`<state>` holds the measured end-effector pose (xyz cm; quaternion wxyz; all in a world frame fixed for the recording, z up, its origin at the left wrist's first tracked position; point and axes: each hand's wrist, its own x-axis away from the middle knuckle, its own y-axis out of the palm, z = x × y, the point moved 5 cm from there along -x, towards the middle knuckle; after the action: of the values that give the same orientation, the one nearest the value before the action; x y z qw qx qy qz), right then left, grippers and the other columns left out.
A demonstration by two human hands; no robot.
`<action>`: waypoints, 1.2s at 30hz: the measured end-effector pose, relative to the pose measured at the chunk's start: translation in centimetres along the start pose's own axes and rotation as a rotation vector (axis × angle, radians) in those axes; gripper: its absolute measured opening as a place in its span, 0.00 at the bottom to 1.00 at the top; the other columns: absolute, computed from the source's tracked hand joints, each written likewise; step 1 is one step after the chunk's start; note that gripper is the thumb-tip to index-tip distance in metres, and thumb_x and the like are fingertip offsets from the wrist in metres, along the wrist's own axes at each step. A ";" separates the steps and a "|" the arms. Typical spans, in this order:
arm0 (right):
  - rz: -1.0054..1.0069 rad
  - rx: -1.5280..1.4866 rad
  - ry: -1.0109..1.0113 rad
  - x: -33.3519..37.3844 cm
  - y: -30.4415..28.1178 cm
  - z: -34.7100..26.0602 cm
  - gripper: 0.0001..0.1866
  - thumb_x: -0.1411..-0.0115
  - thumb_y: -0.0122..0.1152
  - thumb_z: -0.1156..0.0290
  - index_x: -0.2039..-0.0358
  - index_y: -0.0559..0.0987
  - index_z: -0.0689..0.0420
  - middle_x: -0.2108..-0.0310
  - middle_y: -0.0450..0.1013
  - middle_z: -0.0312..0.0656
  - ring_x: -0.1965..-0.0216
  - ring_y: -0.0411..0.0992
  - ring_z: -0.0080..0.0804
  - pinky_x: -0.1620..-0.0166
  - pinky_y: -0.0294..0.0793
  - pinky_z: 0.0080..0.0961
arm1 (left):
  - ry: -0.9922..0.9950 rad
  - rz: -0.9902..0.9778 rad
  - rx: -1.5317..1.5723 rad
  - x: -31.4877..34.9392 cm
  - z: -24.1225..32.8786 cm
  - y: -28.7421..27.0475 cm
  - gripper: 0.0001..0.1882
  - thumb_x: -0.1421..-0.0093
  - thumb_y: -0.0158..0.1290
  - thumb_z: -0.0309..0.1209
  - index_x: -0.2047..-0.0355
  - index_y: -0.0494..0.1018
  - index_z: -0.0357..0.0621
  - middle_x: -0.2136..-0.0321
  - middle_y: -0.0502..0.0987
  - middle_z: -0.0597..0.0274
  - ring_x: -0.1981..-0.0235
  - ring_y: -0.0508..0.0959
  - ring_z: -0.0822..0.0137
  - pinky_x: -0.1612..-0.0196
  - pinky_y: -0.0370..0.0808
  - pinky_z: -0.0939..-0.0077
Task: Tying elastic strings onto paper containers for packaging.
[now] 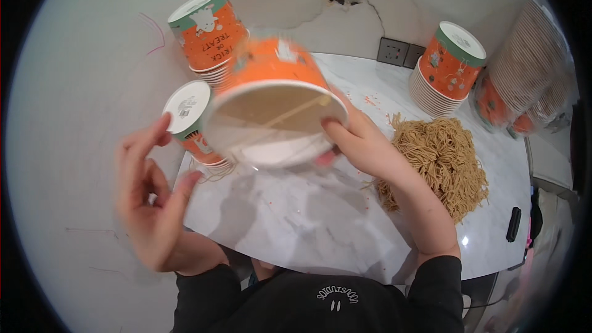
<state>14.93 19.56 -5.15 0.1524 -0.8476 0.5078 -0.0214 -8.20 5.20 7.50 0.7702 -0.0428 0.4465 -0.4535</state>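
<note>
My right hand (357, 139) grips the rim of an orange paper tub (277, 65), its thumb near the inside edge. The tub is tilted with its wide mouth toward me and is blurred. A pale yellow streak runs across its inner wall; I cannot make out what it is. To the left of the tub, my left hand (154, 197) is raised and holds nothing, its fingers apart. Close to that hand, an upside-down orange and green tub (188, 108) stands on the table, with a few thin strands by its rim.
On the white marbled table (296, 222), a heap of tan noodle-like strands (441, 166) lies right of centre. Upturned tub stacks stand at back left (200, 31) and back right (453, 61). Plastic-wrapped tubs (527, 68) lean far right, near a black clip-like object (513, 224).
</note>
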 end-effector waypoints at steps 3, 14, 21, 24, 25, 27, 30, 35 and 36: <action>0.216 -0.196 -0.432 -3.9 4.5 -6.0 0.46 0.38 0.51 0.82 0.24 0.41 0.53 0.33 0.63 0.57 0.43 0.73 0.57 0.44 0.75 0.42 | 0.224 0.133 -0.179 0.1 -4.4 -4.4 0.19 0.47 0.61 0.13 0.54 0.81 0.38 0.60 0.76 0.62 0.74 0.62 0.81 0.73 0.55 0.86; 0.225 0.492 -0.739 -17.0 14.7 -2.0 0.48 0.41 0.54 0.79 0.24 0.49 0.29 0.58 0.71 0.49 0.57 0.76 0.49 0.60 0.80 0.41 | -0.016 -0.032 -0.275 2.2 -19.7 -2.0 0.07 0.46 0.63 0.22 0.68 0.76 0.40 0.57 0.74 0.58 0.54 0.76 0.62 0.53 0.74 0.70; 0.179 0.834 -0.743 -9.3 9.1 0.0 0.41 0.40 0.64 0.70 0.28 0.62 0.35 0.33 0.64 0.51 0.36 0.65 0.53 0.34 0.67 0.47 | -0.081 -0.071 -0.127 4.6 -21.2 0.0 0.16 0.52 0.68 0.24 0.66 0.73 0.42 0.43 0.70 0.55 0.40 0.71 0.55 0.42 0.71 0.61; 0.751 0.803 -0.698 -4.9 -1.6 0.1 0.34 0.46 0.72 0.65 0.38 0.72 0.52 0.39 0.67 0.52 0.40 0.66 0.52 0.38 0.67 0.43 | -0.072 0.001 -0.193 4.9 -21.5 -0.6 0.17 0.52 0.70 0.26 0.66 0.72 0.42 0.45 0.72 0.56 0.48 0.74 0.60 0.47 0.73 0.66; 0.983 0.750 -0.573 -3.1 -6.9 0.6 0.41 0.46 0.75 0.59 0.36 0.67 0.61 0.40 0.67 0.52 0.42 0.67 0.51 0.39 0.66 0.42 | -0.126 0.005 -0.198 4.9 -21.9 -0.4 0.18 0.52 0.70 0.28 0.65 0.73 0.42 0.49 0.74 0.58 0.53 0.73 0.63 0.50 0.73 0.67; 1.407 1.012 -0.352 1.5 -16.8 1.3 0.64 0.55 0.81 0.47 0.30 0.52 0.70 0.35 0.57 0.64 0.36 0.60 0.57 0.36 0.62 0.48 | -0.182 0.006 -0.193 5.0 -21.7 0.3 0.19 0.52 0.71 0.29 0.64 0.73 0.42 0.52 0.75 0.60 0.59 0.73 0.66 0.54 0.73 0.69; 1.380 0.582 0.169 4.7 -27.1 7.9 0.74 0.61 0.83 0.41 0.28 0.47 0.69 0.31 0.49 0.72 0.28 0.48 0.63 0.30 0.56 0.51 | -0.305 -0.047 -0.297 5.0 -20.7 0.8 0.20 0.50 0.72 0.31 0.62 0.75 0.42 0.61 0.76 0.66 0.66 0.69 0.69 0.60 0.72 0.71; 1.072 0.266 -0.050 3.6 -29.9 14.0 0.74 0.69 0.89 0.46 0.31 0.51 0.67 0.31 0.53 0.57 0.30 0.56 0.47 0.32 0.63 0.41 | -0.297 0.255 -0.169 4.6 -14.5 0.5 0.14 0.46 0.69 0.29 0.64 0.76 0.42 0.68 0.74 0.70 0.70 0.67 0.75 0.64 0.69 0.77; 1.134 0.381 0.029 3.2 -29.3 13.6 0.72 0.68 0.89 0.47 0.32 0.52 0.67 0.33 0.55 0.56 0.31 0.58 0.47 0.33 0.64 0.40 | -0.228 0.264 -0.147 4.5 -12.8 0.9 0.12 0.45 0.68 0.26 0.65 0.76 0.42 0.67 0.74 0.71 0.72 0.66 0.77 0.65 0.68 0.79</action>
<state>44.12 32.80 -10.32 0.2824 -0.4017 0.8702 -0.0393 -16.04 6.75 -3.43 0.8635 -0.0912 0.3899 -0.3068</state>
